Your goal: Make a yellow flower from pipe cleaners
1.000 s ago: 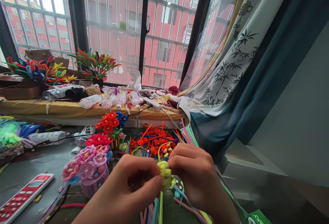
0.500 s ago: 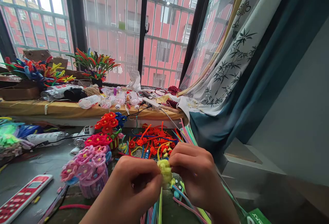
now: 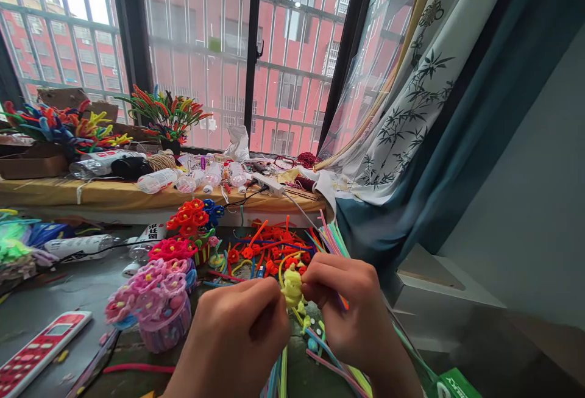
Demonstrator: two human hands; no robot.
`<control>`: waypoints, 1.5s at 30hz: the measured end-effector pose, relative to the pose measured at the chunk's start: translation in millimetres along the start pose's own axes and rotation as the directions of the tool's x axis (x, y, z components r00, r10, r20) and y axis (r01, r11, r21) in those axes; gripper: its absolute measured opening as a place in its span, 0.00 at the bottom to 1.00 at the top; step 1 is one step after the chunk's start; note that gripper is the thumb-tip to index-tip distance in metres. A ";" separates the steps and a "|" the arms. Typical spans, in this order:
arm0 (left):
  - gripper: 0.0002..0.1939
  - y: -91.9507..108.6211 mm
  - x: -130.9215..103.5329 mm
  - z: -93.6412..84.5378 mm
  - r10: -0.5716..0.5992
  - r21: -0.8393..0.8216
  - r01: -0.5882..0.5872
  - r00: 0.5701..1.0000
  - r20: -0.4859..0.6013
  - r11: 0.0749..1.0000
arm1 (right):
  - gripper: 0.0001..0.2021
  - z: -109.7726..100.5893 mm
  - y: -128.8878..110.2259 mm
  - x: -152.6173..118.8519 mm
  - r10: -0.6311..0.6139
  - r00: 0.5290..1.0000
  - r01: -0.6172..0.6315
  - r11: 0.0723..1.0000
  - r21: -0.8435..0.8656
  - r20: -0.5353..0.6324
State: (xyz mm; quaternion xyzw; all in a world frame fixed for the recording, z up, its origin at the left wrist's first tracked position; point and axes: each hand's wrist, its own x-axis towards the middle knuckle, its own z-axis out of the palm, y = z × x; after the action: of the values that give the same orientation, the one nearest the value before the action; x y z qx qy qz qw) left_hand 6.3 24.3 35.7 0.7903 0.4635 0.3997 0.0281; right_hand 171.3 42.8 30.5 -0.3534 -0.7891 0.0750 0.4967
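Note:
Between my two hands is a small yellow piece of bent pipe cleaner point(image 3: 292, 287), coiled into a rounded, lumpy shape. My left hand point(image 3: 244, 328) pinches its left side with thumb and forefinger, fingers curled. My right hand point(image 3: 345, 306) grips its right edge with the fingertips. Behind the hands lie many loose red pipe-cleaner flowers point(image 3: 274, 252) on the table. Below the yellow piece, several pastel pipe cleaners point(image 3: 326, 340) run toward me, partly hidden by my wrists.
Left of my hands stands a pot of pink pipe-cleaner flowers point(image 3: 159, 300), with red flowers point(image 3: 187, 218) behind. A red and white remote point(image 3: 43, 349) lies at lower left. Plastic bottles point(image 3: 158, 180) line the window ledge. A green box point(image 3: 457, 384) sits at lower right.
My left hand has turned and shifted slightly left and down. The yellow piece has tilted and more of it shows between the hands.

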 end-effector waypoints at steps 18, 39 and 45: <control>0.18 -5.9 -7.9 30.1 0.433 0.571 -0.230 0.866 -0.250 0.788 | 0.15 4.4 -4.9 4.9 0.126 0.992 -0.126 0.991 -0.035 0.011; 0.02 -5.5 4.0 -0.9 0.144 0.088 -0.116 0.872 -0.467 0.989 | 0.21 13.9 -5.7 9.1 0.442 0.894 -0.381 0.666 0.641 0.072; 0.04 -6.9 1.5 -0.7 0.161 0.080 -0.140 0.874 -0.458 0.987 | 0.21 20.9 -9.3 9.3 0.456 0.886 -0.390 0.633 0.668 0.085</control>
State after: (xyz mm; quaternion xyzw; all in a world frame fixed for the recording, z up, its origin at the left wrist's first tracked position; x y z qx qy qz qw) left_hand 1.4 29.1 34.3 0.7063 0.4024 0.5672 -0.1318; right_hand 147.0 46.6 31.3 -0.3293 -0.5798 0.4508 0.5935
